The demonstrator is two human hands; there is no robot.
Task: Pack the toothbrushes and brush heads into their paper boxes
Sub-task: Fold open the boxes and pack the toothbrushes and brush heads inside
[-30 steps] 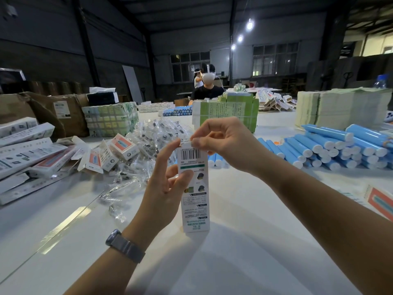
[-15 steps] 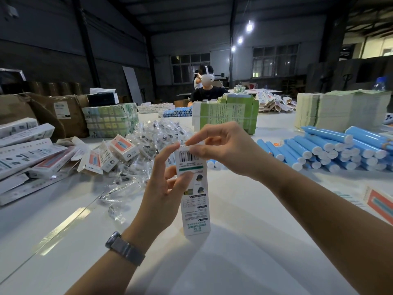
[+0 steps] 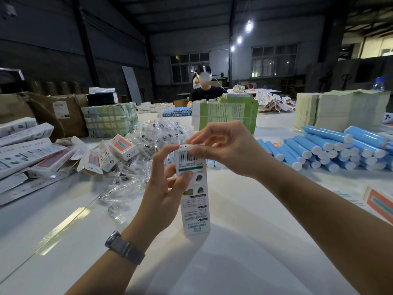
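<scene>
Left hand grip holds the upright paper box on the bench. Right hand grip pinches its top flap — blue toothbrushes stacked right.

Two hands holding an upright white paper box above a white table.
The left hand grips its side; the right hand pinches its top end.

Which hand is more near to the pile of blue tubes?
Right. The right hand pinches the box top, on the side of the blue tubes; the left hand grips the box farther away.
</scene>
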